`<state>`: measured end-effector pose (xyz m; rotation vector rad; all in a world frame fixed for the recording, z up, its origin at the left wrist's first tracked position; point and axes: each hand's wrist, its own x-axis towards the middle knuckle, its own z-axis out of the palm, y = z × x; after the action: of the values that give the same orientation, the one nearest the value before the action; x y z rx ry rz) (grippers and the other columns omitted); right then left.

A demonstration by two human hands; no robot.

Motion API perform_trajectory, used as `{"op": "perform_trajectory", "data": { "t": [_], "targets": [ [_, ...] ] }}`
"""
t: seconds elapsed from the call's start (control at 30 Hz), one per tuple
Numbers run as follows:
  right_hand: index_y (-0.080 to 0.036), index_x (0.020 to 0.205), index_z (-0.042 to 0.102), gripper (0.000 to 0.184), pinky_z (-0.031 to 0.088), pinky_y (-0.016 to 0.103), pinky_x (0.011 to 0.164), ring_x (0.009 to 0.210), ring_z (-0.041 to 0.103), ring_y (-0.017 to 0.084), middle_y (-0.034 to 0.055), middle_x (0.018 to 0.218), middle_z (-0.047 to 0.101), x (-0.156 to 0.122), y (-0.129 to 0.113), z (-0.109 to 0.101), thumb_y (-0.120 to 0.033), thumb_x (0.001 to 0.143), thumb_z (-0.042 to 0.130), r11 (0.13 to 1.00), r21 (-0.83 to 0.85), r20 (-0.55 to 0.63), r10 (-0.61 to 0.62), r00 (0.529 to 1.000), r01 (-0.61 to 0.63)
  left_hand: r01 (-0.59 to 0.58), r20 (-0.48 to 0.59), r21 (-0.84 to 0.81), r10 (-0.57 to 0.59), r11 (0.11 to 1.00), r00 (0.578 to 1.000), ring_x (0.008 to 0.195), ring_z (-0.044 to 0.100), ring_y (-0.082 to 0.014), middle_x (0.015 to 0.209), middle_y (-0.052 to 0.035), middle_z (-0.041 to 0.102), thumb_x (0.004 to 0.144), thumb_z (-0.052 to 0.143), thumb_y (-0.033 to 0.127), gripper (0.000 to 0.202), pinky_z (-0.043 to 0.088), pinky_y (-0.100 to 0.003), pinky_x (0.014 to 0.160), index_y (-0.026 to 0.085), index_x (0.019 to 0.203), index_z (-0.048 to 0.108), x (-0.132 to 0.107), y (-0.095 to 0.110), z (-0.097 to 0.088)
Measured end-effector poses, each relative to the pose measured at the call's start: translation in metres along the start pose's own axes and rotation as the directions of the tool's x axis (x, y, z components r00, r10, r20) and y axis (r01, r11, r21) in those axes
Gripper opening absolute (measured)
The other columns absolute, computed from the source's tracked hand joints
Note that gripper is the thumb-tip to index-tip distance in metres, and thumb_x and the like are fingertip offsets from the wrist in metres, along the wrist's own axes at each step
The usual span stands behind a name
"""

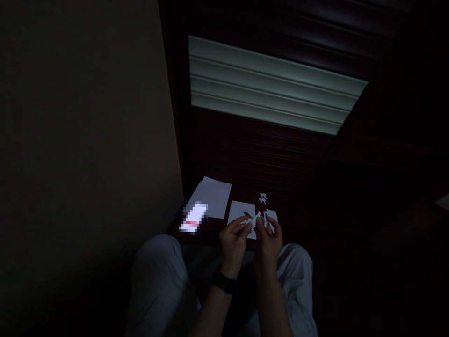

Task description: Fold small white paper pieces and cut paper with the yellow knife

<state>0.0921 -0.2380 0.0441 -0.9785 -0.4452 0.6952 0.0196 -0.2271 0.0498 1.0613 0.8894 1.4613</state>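
My left hand (233, 241) and my right hand (269, 243) meet over a low dark surface, thumbs and fingers pinched. Between them is a small piece of white paper (259, 216) with pointed edges, gripped from both sides. Beneath my left hand lies a white sheet (242, 207), and near its fingertips shows a small dark object with a yellowish part, its kind unclear. Another white paper (273, 215) sits just behind my right fingers. A few small, jagged white paper pieces (263, 198) lie farther back. Dim light hides fine detail around the fingertips.
Larger white sheets (213, 194) lie at the left of the dark surface. A bright, blurred-out screen-like rectangle (194, 218) overlaps their near edge. My knees (159, 257) flank the surface. A wall (105, 140) rises at left, and a slatted panel (266, 84) stands behind.
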Motion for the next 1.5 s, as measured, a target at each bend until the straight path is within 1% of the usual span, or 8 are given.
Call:
{"op": "perform_trajectory", "data": {
  "t": [0.2,0.43,0.6,0.77,0.87,1.03,1.3,1.5],
  "targets": [
    [-0.021,0.109,0.051,0.05,0.051,0.028,0.075,0.083,0.064,0.016,0.0,0.082,0.066,0.0,0.003,-0.003,-0.03,0.066,0.074,1.0,-0.005,0.038,-0.025,0.999,0.026,0.023,-0.023,-0.049,-0.024,0.999,0.999,0.079,0.068,-0.0209,0.085,-0.0102,0.072,0.07,0.069,0.029,0.036,0.053,-0.03,0.074,0.012,0.102,0.065,-0.003,-0.001,0.004],
    [-0.021,0.111,0.05,0.05,0.05,0.033,0.08,0.089,0.064,0.018,0.0033,0.093,0.065,0.003,0.002,-0.004,-0.028,0.067,0.073,0.997,0.063,0.081,0.032,0.996,-0.037,0.058,0.008,-0.142,-0.057,0.988,0.998,0.08,0.067,-0.0183,0.086,-0.0088,0.072,0.071,0.069,0.027,0.037,0.051,-0.026,0.074,0.013,0.105,0.063,-0.006,-0.006,0.006],
    [-0.021,0.106,0.051,0.051,0.051,0.031,0.073,0.079,0.065,0.017,0.0002,0.081,0.065,0.008,-0.001,-0.007,-0.023,0.062,0.077,0.994,0.103,0.048,0.02,0.999,-0.025,0.094,0.042,-0.157,-0.088,0.983,0.995,0.079,0.067,-0.0188,0.085,-0.0094,0.072,0.07,0.07,0.028,0.041,0.051,-0.028,0.075,0.012,0.107,0.063,-0.005,-0.008,0.006],
    [-0.021,0.103,0.053,0.052,0.051,0.028,0.067,0.074,0.065,0.016,-0.0005,0.077,0.066,0.012,-0.001,-0.01,-0.023,0.058,0.079,0.994,0.097,0.036,0.044,0.998,-0.047,0.122,0.102,-0.118,-0.111,0.985,0.989,0.077,0.068,-0.0197,0.083,-0.0101,0.072,0.069,0.071,0.029,0.044,0.052,-0.029,0.074,0.011,0.107,0.062,-0.001,-0.003,0.003],
    [-0.02,0.102,0.054,0.053,0.051,0.029,0.066,0.071,0.065,0.016,-0.0014,0.073,0.065,0.013,-0.001,-0.011,-0.024,0.057,0.08,0.996,0.077,0.044,0.05,0.998,-0.054,0.107,0.117,-0.084,-0.097,0.991,0.988,0.076,0.068,-0.0207,0.078,-0.0091,0.072,0.067,0.072,0.03,0.046,0.053,-0.029,0.073,0.011,0.109,0.061,0.001,-0.001,0.002],
    [-0.018,0.101,0.056,0.053,0.051,0.03,0.066,0.07,0.065,0.016,-0.0011,0.071,0.064,0.014,-0.004,-0.011,-0.025,0.055,0.081,0.996,0.046,0.073,0.071,0.995,-0.074,0.041,0.082,-0.029,-0.038,0.999,0.996,0.076,0.069,-0.021,0.078,-0.0092,0.072,0.068,0.071,0.03,0.046,0.053,-0.028,0.071,0.012,0.109,0.061,0.001,0.0,0.001],
    [-0.018,0.099,0.056,0.055,0.052,0.032,0.066,0.067,0.065,0.016,-0.0029,0.066,0.062,0.017,-0.003,-0.012,-0.022,0.051,0.083,0.987,0.069,0.073,0.14,0.987,-0.145,-0.005,0.02,0.016,0.005,1.0,1.0,0.074,0.069,-0.0202,0.076,-0.0076,0.073,0.068,0.071,0.029,0.044,0.053,-0.026,0.068,0.013,0.108,0.062,0.0,0.005,0.001],
    [-0.018,0.096,0.056,0.054,0.053,0.036,0.067,0.068,0.066,0.018,-0.0024,0.067,0.063,0.022,0.0,-0.015,-0.024,0.05,0.083,0.976,0.083,0.114,0.189,0.975,-0.199,-0.041,0.002,0.079,0.041,0.996,0.999,0.073,0.069,-0.02,0.075,-0.0066,0.073,0.068,0.07,0.029,0.039,0.052,-0.025,0.066,0.015,0.104,0.065,0.001,0.007,0.001]
  ]
}}
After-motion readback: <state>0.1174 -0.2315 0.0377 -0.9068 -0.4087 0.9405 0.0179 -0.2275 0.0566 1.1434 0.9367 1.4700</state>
